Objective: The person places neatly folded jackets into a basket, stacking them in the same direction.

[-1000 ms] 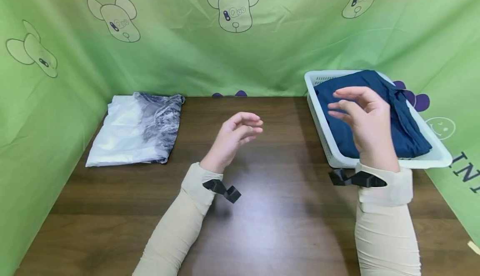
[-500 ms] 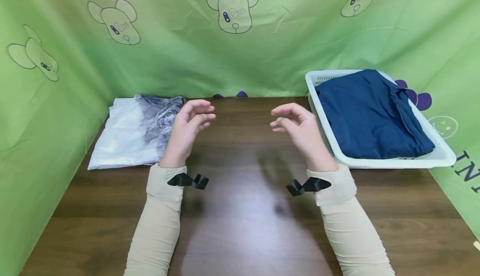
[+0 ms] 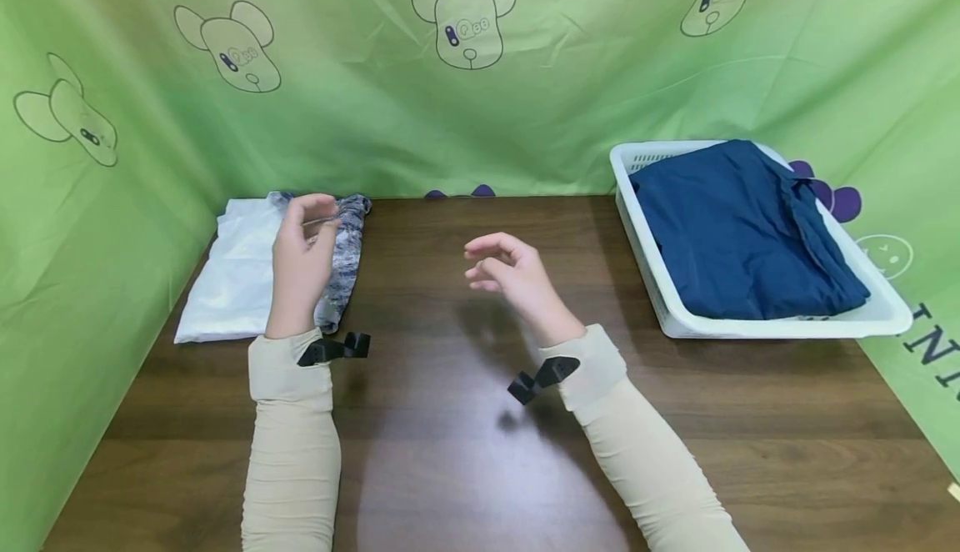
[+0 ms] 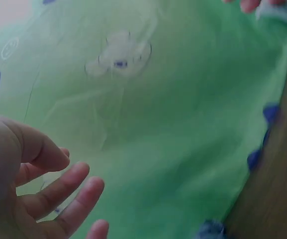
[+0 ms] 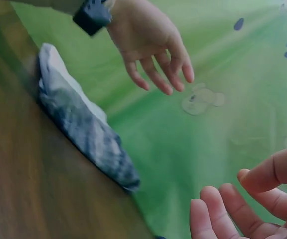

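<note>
My left hand (image 3: 302,264) hovers over a folded cloth item, white on one part and grey-blue patterned on the other (image 3: 232,277), at the table's far left. Its fingers bend loosely and hold nothing; the right wrist view shows a gap between the left hand (image 5: 150,45) and the folded cloth (image 5: 83,119). Over the middle of the table is my right hand (image 3: 525,285), relaxed and holding nothing. At the right, a folded dark blue cloth (image 3: 742,235) lies in a white plastic basket (image 3: 652,285), away from both hands.
A brown wooden table (image 3: 465,469) carries everything. Green fabric (image 3: 570,110) with printed bear heads hangs behind and at both sides. The basket stands against the right side of that fabric.
My right hand has moved left from over the basket to mid-table. My left hand has moved left from mid-table to over the white and grey-blue cloth. Basket and cloths stay put.
</note>
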`<state>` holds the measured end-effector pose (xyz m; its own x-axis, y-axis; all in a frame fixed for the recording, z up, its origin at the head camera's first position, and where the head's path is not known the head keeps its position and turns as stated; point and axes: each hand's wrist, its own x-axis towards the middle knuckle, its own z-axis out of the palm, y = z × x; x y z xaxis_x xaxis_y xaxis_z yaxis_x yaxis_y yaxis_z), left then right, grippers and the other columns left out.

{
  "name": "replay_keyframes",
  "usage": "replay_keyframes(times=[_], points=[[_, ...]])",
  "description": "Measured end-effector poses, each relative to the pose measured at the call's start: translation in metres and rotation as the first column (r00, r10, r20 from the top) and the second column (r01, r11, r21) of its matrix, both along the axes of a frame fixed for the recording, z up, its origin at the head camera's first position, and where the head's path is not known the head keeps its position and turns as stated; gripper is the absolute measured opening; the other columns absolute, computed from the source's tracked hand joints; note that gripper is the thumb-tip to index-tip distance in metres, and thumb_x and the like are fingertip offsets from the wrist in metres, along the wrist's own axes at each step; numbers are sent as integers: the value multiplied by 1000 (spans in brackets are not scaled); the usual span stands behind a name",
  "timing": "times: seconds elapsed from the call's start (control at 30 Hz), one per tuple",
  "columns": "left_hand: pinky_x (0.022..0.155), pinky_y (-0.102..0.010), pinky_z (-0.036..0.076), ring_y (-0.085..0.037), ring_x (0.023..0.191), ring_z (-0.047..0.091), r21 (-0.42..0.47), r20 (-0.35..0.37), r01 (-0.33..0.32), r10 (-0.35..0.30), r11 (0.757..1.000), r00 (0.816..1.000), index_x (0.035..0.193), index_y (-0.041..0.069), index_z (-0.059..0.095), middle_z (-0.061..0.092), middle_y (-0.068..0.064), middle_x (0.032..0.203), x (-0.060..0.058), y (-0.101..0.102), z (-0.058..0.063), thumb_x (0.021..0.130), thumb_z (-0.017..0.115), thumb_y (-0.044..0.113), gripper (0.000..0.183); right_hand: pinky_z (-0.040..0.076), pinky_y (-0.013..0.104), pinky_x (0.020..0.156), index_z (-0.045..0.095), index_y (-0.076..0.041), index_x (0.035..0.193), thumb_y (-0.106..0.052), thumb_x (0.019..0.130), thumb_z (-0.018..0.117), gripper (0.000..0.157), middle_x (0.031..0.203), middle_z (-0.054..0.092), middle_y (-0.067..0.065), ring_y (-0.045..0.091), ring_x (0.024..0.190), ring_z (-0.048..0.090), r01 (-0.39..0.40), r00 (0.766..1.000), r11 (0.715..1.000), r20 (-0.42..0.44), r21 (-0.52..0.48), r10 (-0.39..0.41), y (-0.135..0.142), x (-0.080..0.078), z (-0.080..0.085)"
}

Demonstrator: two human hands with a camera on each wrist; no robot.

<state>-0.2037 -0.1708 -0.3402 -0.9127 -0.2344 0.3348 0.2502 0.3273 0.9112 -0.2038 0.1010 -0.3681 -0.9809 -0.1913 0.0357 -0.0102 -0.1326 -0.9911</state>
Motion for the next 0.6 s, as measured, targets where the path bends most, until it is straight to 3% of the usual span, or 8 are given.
replay_keyframes(times=[0.1, 0.27, 0.4, 0.6], points=[[100, -41, 47, -27, 114, 60, -103, 0, -98, 98, 990, 995, 129, 0, 58, 62, -16, 124, -1, -12, -4, 101, 47, 5, 31, 60, 32, 75, 62, 9, 117, 13, 88, 48, 33, 105, 66, 11, 19, 81, 68, -17, 999, 998, 47, -62, 20, -14, -3, -8], [101, -50, 45, -38, 119, 59, -182, -18, -197, 197, 963, 980, 129, -5, 57, 61, -23, 125, -2, -29, -12, 98, 44, -1, 34, 60, 32, 76, 62, 6, 118, 12, 90, 47, 32, 105, 66, 8, 20, 83, 68, -58, 992, 991, 108, -125, 71, -33, -7, -17], [104, -50, 43, -41, 119, 58, -201, 3, -247, 253, 948, 968, 131, -5, 56, 59, -25, 126, -2, -43, -19, 95, 45, -3, 38, 59, 33, 79, 59, 6, 124, 10, 92, 46, 35, 113, 65, 13, 19, 84, 68, -100, 978, 985, 167, -140, 122, -48, -10, -25], [108, -50, 39, -43, 126, 52, -210, 117, -282, 310, 936, 943, 138, -4, 50, 53, -26, 134, 2, -66, -30, 94, 45, -1, 45, 59, 36, 82, 53, 4, 134, 7, 94, 47, 41, 137, 54, 30, 21, 88, 68, -171, 950, 978, 245, -118, 196, -70, -13, -35]])
